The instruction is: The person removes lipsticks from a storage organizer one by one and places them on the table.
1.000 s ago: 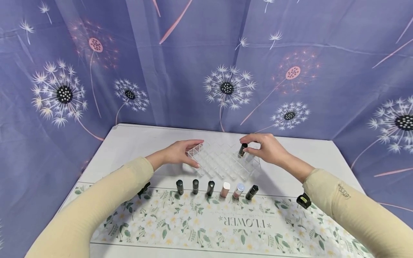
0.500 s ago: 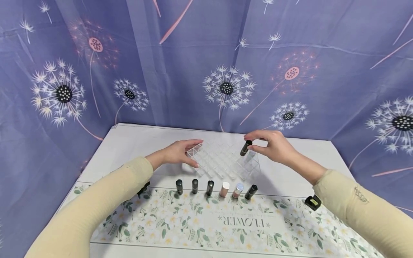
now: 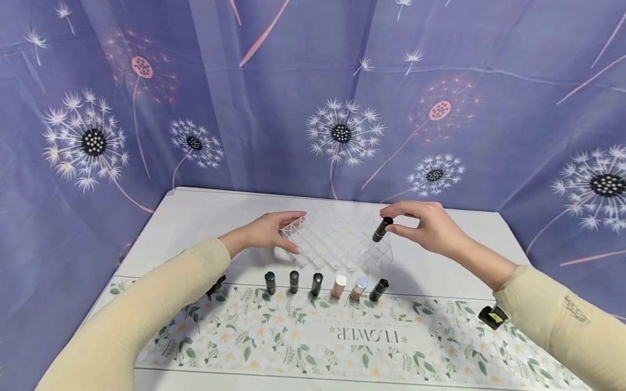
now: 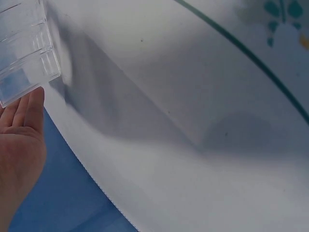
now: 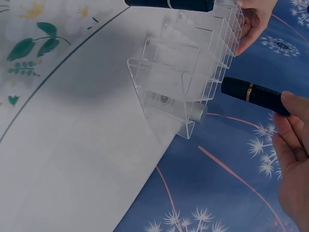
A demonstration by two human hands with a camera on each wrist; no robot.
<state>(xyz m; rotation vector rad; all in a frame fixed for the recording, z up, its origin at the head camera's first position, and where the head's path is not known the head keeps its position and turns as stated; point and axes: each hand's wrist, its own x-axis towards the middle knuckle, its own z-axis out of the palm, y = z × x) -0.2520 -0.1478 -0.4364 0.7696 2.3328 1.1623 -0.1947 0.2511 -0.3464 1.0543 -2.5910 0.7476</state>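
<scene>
My right hand [image 3: 432,228] pinches a black lipstick [image 3: 382,229] with a thin gold band, between thumb and fingers. Tilted, the lipstick overlaps the right end of a clear lipstick organizer [image 3: 332,241] in the head view. The right wrist view shows it beside the compartments, apart from the walls. My left hand [image 3: 266,231] holds the organizer's left end, thumb in front and fingers behind. Inside the end compartment on the right lies a pale clear tube [image 5: 169,106].
Before the organizer several lipsticks stand in a row: black ones [image 3: 270,283] to the left, then a pink one with a white cap [image 3: 339,287], one with a pale blue cap [image 3: 359,288] and a black faceted one [image 3: 379,290]. A flower-print cloth [image 3: 235,336] covers the table's near part.
My right hand has drawn the black lipstick to the right, and it leans more than before. My left hand stays at the organizer's left end.
</scene>
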